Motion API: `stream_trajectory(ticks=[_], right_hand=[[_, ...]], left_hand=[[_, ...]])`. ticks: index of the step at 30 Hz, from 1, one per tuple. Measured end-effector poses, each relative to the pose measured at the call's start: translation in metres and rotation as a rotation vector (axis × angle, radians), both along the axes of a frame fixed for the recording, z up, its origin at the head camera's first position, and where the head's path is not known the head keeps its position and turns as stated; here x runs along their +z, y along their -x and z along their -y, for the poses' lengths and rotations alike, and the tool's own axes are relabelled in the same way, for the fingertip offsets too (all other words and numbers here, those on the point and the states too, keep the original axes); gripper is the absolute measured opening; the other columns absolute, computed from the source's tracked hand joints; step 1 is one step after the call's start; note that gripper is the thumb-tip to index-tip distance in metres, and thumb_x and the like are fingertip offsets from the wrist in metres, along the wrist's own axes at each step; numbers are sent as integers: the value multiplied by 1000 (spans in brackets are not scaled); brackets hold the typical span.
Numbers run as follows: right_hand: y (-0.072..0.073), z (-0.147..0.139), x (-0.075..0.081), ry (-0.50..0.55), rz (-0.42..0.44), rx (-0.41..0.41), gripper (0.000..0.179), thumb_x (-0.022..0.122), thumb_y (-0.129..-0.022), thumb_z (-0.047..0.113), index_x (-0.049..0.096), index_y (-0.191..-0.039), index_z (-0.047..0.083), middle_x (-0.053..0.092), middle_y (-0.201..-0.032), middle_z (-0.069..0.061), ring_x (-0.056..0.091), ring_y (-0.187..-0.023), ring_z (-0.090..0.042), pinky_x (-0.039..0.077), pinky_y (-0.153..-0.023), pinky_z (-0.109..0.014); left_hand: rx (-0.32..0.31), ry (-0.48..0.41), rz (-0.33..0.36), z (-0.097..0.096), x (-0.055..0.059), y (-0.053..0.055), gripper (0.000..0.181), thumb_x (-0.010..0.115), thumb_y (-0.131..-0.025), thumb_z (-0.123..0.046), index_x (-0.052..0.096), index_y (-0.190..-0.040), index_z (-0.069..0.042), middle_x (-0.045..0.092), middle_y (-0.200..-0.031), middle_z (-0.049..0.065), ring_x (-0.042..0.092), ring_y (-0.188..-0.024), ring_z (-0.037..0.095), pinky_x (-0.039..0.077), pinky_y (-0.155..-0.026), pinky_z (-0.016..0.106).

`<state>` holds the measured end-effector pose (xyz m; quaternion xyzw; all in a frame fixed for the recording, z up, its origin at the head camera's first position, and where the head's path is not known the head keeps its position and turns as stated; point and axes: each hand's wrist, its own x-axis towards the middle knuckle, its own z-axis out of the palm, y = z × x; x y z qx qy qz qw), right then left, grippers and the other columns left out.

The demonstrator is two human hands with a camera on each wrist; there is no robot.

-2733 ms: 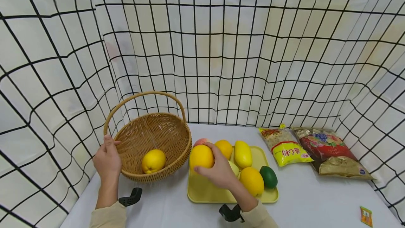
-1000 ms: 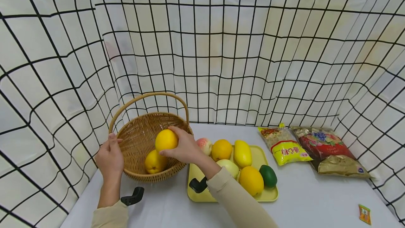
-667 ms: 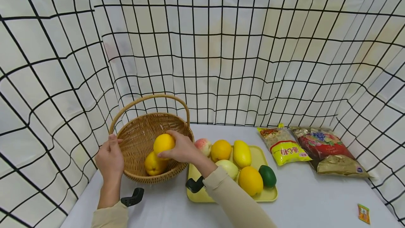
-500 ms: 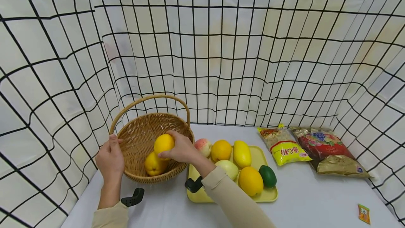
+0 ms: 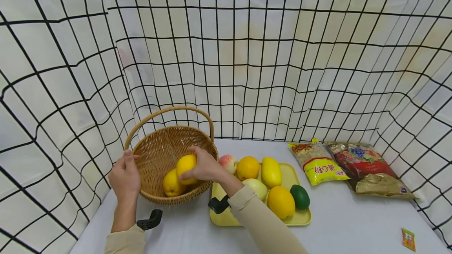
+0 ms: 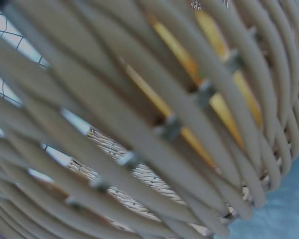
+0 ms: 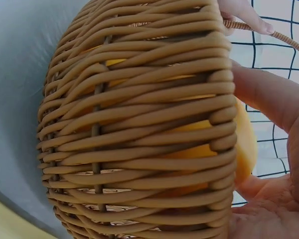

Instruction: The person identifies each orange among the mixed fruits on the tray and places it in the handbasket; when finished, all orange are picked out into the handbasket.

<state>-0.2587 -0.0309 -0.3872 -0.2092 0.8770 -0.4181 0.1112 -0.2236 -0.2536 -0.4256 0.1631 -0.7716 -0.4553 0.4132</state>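
Note:
A wicker basket (image 5: 155, 156) with an arched handle stands on the left, its opening tipped toward me. My left hand (image 5: 125, 175) grips its left rim by the foot of the handle; in the left wrist view, woven strands (image 6: 139, 114) fill the picture. Inside the basket, my right hand (image 5: 206, 166) holds an orange (image 5: 186, 164) between thumb and fingers. Low in the basket, a second orange (image 5: 173, 183) lies right against it. In the right wrist view the held orange (image 7: 245, 144) shows beyond the rim, partly hidden by the weave, with the right thumb and fingers around it.
A yellow tray (image 5: 226, 218) right of the basket bears a peach (image 5: 228, 164), a mango (image 5: 271, 171), a pale green fruit (image 5: 256, 187), a dark green avocado (image 5: 300, 197) and two oranges (image 5: 281, 203). Food bags (image 5: 367, 167) lie farther right, a small packet (image 5: 408, 239) near the front. Netting surrounds the table.
My right hand has carried the orange left from over the tray into the basket, then lowered it beside the other orange. The basket has shifted slightly right, still gripped by my left hand.

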Motion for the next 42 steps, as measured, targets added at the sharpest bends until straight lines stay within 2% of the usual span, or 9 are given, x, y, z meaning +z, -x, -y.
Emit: stream_trajectory(ticks=[7,12,19,23,27,31,36,42], right_hand=[[0,-4,-2,28,30,45,84,86,-75,34,43,-146,21,53,-136,-9,53,-118,-24,46,-93,-38],[-2,-6,-6,68,21,27,77,84,-77,33,46,-143,23,54,-138,-5,51,-124,-23,45,-97,-39],[-8,-9,-7,130,-84,-2,73,82,-80,29,47,-143,16,54,-137,0,51,-125,-21,43,-100,-38],[-14,-13,-7,120,-145,-11,71,81,-81,31,48,-142,20,53,-134,1,51,-123,-22,44,-98,-37],[-22,-18,-7,148,-201,13,68,80,-83,27,47,-142,21,51,-135,-4,53,-121,-27,45,-98,-37],[-28,-26,-7,218,-235,47,68,79,-83,22,46,-143,17,50,-136,-6,51,-121,-22,43,-102,-36],[-39,-41,-6,293,-235,64,65,78,-85,22,46,-142,18,48,-139,-4,48,-126,-17,39,-106,-37],[-47,-60,-4,351,-162,45,63,77,-86,22,47,-141,23,47,-140,0,45,-132,-19,37,-108,-36]], left_hand=[[0,3,-11,0,-3,1,70,36,-102,-55,72,-92,4,63,-88,30,57,-98,51,35,-78,55],[-4,-7,1,-2,-4,0,71,34,-103,-54,70,-94,6,64,-92,31,57,-105,50,37,-85,58],[-14,-27,-6,-4,-4,-1,68,35,-104,-50,70,-94,8,65,-96,30,57,-107,48,37,-87,57],[-14,-36,17,-4,-5,-1,69,33,-104,-50,71,-96,7,63,-91,30,57,-103,48,37,-85,56],[-15,-54,40,-2,-5,-1,70,31,-104,-52,71,-98,5,60,-84,29,56,-95,46,37,-84,56],[-15,-70,34,0,-5,-1,72,31,-103,-54,71,-99,6,60,-86,30,56,-98,46,36,-89,59],[-5,-77,62,1,-2,-2,72,29,-104,-53,71,-99,5,54,-73,22,56,-94,42,35,-88,56],[9,-68,88,3,0,-2,72,28,-104,-52,71,-100,5,51,-70,19,56,-92,39,35,-83,49]])
